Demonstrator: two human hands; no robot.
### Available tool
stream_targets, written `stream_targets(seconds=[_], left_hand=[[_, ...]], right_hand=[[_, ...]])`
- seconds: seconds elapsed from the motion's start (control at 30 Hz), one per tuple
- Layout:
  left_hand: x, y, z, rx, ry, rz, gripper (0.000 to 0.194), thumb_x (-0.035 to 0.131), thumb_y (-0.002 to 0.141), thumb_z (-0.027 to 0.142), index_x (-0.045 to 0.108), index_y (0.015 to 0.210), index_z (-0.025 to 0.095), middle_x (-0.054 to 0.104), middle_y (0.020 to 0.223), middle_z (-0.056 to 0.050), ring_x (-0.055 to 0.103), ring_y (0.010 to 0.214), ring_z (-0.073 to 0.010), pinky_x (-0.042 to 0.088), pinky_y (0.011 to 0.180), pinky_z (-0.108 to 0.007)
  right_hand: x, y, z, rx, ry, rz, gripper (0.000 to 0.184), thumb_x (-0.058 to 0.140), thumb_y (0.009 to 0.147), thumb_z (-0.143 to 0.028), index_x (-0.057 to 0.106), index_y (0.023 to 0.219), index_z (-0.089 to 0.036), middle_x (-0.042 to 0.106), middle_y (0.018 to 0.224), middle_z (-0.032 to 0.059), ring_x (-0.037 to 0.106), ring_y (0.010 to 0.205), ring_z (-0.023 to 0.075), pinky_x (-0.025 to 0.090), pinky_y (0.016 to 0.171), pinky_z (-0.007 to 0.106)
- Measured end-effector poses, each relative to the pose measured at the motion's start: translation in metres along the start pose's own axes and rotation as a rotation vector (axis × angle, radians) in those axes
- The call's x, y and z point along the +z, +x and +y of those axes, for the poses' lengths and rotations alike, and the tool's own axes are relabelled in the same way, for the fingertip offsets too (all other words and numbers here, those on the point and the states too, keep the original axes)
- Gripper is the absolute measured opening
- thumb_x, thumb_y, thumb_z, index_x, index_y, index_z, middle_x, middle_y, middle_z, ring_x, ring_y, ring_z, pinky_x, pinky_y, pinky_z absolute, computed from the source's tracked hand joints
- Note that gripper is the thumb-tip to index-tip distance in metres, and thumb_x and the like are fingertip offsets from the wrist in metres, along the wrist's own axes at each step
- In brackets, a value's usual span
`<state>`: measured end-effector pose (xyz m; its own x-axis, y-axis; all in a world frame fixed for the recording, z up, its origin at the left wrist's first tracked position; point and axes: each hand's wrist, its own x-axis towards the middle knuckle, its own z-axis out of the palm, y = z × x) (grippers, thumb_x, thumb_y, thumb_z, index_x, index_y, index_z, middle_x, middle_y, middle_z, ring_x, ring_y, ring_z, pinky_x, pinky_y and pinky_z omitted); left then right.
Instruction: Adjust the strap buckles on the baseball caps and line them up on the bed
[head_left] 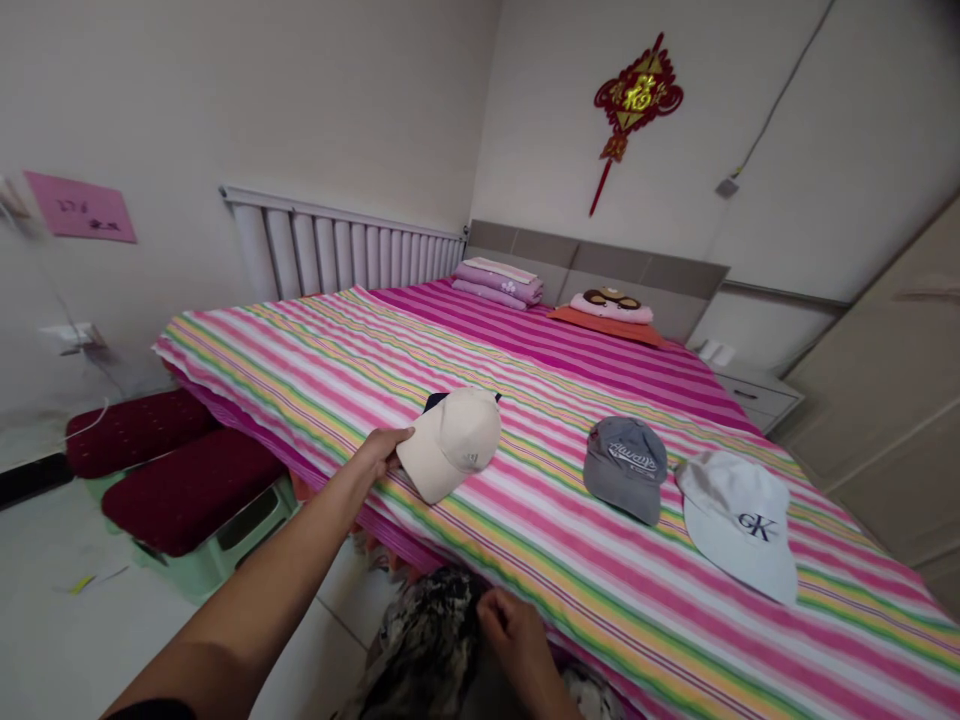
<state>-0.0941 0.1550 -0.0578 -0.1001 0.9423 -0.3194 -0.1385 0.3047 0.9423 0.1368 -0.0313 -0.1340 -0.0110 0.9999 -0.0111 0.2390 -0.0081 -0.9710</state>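
My left hand [382, 450] reaches out over the bed's near edge and grips the side of a cream baseball cap [454, 440], which rests on the striped bedspread [525, 520] on top of a dark cap [436, 400] that only shows a sliver. My right hand [514, 630] is low in front of me, fingers curled against dark patterned cloth [427, 650]. A grey cap [626, 468] and a white cap with a dark logo [739, 520] lie further right on the bed.
Folded purple bedding [499, 282] and a pillow stack [611, 312] sit by the headboard. Two dark red cushioned stools [187, 490] stand on the floor at left. A white radiator [337, 245] lines the wall, and a nightstand [754, 392] and wardrobe [885, 400] are at right.
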Motion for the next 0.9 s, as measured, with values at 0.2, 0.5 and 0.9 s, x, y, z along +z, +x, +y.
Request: stream_targets(seconds=[0.2,0.5,0.9], left_hand=[[0.028,-0.008,0.017,-0.092,-0.421,-0.282,0.016,0.048,0.076,0.007,0.057,0.090,0.008,0.064,0.062,-0.006,0.063,0.059,-0.0146,0.052,0.063,-0.025],[0.071,-0.052,-0.021,-0.003,-0.724,-0.629,0.014,0.054,0.076,0.010,0.060,0.088,0.013,0.067,0.079,-0.004,0.063,0.070,-0.0123,0.049,0.075,-0.024],[0.055,-0.087,-0.102,-0.137,-0.431,-1.000,0.034,0.075,0.055,0.021,0.064,0.086,0.011,0.067,0.076,-0.009,0.063,0.077,-0.0210,0.045,0.074,-0.031]], right_hand=[[0.008,0.059,-0.030,0.182,0.343,0.019,0.025,0.060,0.067,-0.041,0.054,0.060,-0.017,0.055,0.049,-0.0022,0.045,0.040,0.0096,0.032,0.041,0.021],[-0.037,0.075,-0.067,0.167,0.880,0.078,0.044,0.050,0.070,-0.062,0.061,0.085,-0.022,0.070,0.083,0.0033,0.063,0.082,0.0173,0.048,0.074,0.031],[-0.095,0.014,-0.048,0.018,0.855,0.200,0.024,0.073,0.060,-0.027,0.065,0.082,-0.021,0.072,0.077,0.0033,0.065,0.075,0.0232,0.049,0.071,0.035]])
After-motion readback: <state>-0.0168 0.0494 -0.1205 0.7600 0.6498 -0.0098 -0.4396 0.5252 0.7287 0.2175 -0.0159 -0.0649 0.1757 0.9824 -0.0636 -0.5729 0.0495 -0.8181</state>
